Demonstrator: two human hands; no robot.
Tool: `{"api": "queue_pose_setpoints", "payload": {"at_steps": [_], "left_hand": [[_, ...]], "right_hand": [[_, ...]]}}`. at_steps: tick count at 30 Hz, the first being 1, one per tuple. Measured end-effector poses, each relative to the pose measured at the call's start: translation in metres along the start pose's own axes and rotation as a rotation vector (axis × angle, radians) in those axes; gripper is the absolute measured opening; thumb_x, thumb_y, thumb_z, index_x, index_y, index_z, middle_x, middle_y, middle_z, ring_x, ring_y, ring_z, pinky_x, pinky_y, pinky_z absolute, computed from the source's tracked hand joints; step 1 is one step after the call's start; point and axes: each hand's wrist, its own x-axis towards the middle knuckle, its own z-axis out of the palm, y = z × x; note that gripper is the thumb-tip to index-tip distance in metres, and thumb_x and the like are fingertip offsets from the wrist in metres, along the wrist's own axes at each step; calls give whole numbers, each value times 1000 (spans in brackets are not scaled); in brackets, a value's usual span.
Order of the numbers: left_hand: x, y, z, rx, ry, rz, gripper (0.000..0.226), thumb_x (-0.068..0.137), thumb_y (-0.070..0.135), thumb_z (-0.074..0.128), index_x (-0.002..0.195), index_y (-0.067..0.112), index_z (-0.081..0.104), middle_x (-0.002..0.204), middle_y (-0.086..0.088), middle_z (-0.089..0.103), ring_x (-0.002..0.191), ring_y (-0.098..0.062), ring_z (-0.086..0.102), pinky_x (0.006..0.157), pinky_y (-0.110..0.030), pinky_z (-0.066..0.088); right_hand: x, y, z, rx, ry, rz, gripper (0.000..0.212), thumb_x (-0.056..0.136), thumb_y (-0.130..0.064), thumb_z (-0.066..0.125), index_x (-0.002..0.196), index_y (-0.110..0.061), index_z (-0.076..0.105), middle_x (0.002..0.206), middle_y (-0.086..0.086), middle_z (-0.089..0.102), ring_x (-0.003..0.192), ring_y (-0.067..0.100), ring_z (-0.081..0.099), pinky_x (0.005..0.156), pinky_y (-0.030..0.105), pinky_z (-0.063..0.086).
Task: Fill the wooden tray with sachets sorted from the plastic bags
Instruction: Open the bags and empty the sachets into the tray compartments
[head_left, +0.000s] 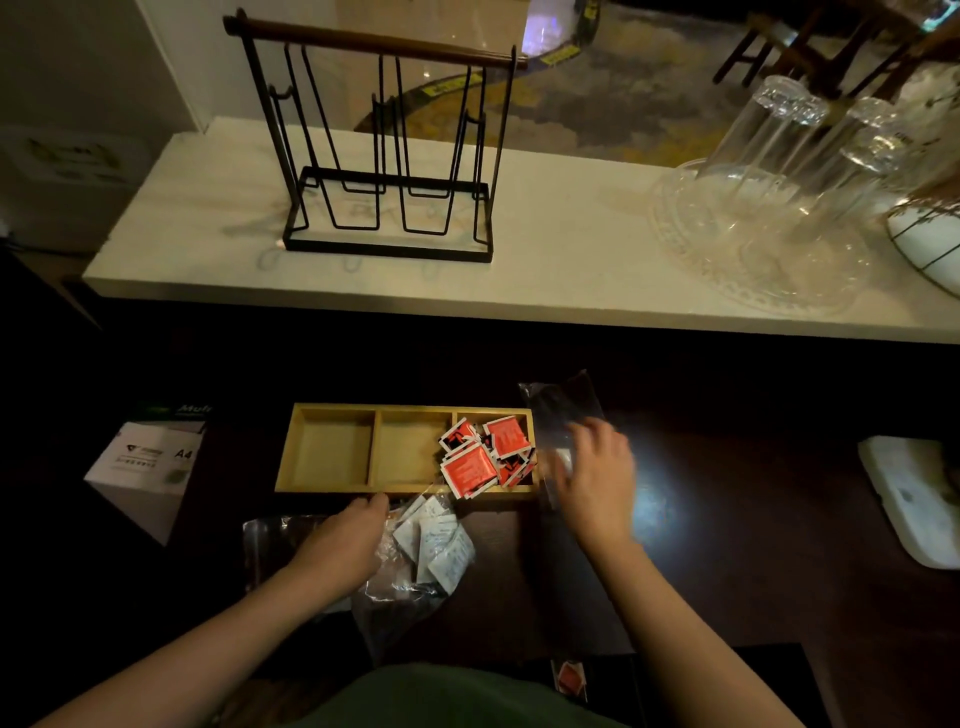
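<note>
A wooden tray (291, 447) with three compartments lies on the dark table. Its right compartment holds several red sachets (470, 470); the left and middle ones are bare. In front of the tray lies a clear plastic bag with white sachets (441, 545). My left hand (345, 540) rests on that bag's left part, fingers curled at the tray's front edge. My right hand (597, 478), blurred, grips a nearly empty clear plastic bag (558, 405) just right of the tray.
Another clear bag (265, 540) lies left of my left hand. A white A4 paper box (145, 467) stands at the left. On the white counter behind are a black wire rack (384, 156) and upturned glasses on a glass tray (769, 208). One red sachet (570, 678) lies near my body.
</note>
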Motion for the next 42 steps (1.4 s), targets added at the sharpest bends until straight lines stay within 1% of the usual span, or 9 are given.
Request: {"api": "queue_pose_setpoints", "payload": {"at_steps": [4, 7, 9, 17, 28, 33, 35, 38, 42], "left_hand": [[1, -5, -3, -135, 1, -35, 31, 85, 11, 56, 113, 22, 49, 105, -3, 63, 85, -17, 61, 74, -32, 52], [2, -9, -7, -159, 12, -16, 30, 83, 22, 66, 111, 26, 56, 109, 2, 65, 90, -11, 61, 76, -27, 51], [0, -10, -13, -195, 22, 16, 18, 83, 29, 65, 101, 26, 61, 100, 5, 66, 87, -10, 61, 73, -26, 50], [-13, -8, -35, -269, 32, 138, 19, 91, 29, 54, 73, 33, 56, 80, 7, 64, 74, -7, 60, 66, -25, 46], [-18, 6, -55, -317, 58, 221, 23, 92, 27, 53, 70, 32, 54, 71, 6, 60, 68, -7, 60, 58, -17, 41], [-15, 0, -62, -461, 53, 182, 19, 92, 21, 53, 74, 22, 58, 68, 7, 58, 56, 1, 60, 55, -19, 47], [-13, -1, -65, -589, 25, 173, 16, 92, 18, 54, 77, 18, 58, 72, 1, 60, 56, -3, 63, 51, -20, 48], [-7, -2, -70, -725, -5, 196, 15, 91, 17, 56, 78, 21, 62, 74, -1, 61, 63, -8, 62, 55, -20, 48], [-2, -3, -77, -822, 54, 216, 19, 89, 15, 57, 79, 27, 68, 80, 4, 68, 80, -10, 62, 75, -27, 47]], "right_hand": [[15, -66, 26, -4, -363, -379, 50, 89, -55, 46, 134, -35, 42, 152, -1, 36, 142, 27, 27, 111, 67, 17], [14, -82, 52, -92, -556, -474, 54, 94, -59, 27, 144, -40, 22, 161, -5, 9, 149, 26, -1, 107, 73, -3], [12, -77, 61, -151, -584, -485, 55, 95, -58, 20, 147, -37, 21, 161, -5, 11, 149, 24, -2, 109, 71, -6], [13, -51, 66, -95, -298, -467, 32, 94, -42, 42, 115, -23, 57, 117, 0, 61, 118, 25, 53, 113, 46, 24], [25, -79, 74, 89, -345, -257, 38, 82, 0, 60, 119, -4, 52, 121, 15, 53, 119, 33, 47, 114, 45, 31], [30, -74, 44, 357, -101, -161, 25, 88, -12, 57, 113, -10, 56, 114, 5, 57, 112, 20, 52, 112, 43, 33], [27, -88, 19, 591, -260, -98, 24, 95, -28, 49, 114, -16, 57, 113, 0, 59, 107, 13, 54, 98, 40, 46], [8, -120, -5, 949, -703, -147, 53, 92, -55, 37, 128, -19, 52, 125, -1, 60, 114, 11, 56, 97, 32, 48], [-5, -140, -8, 1031, -713, -124, 50, 92, -52, 43, 123, -14, 53, 111, 7, 65, 100, 18, 63, 85, 35, 52]]}}
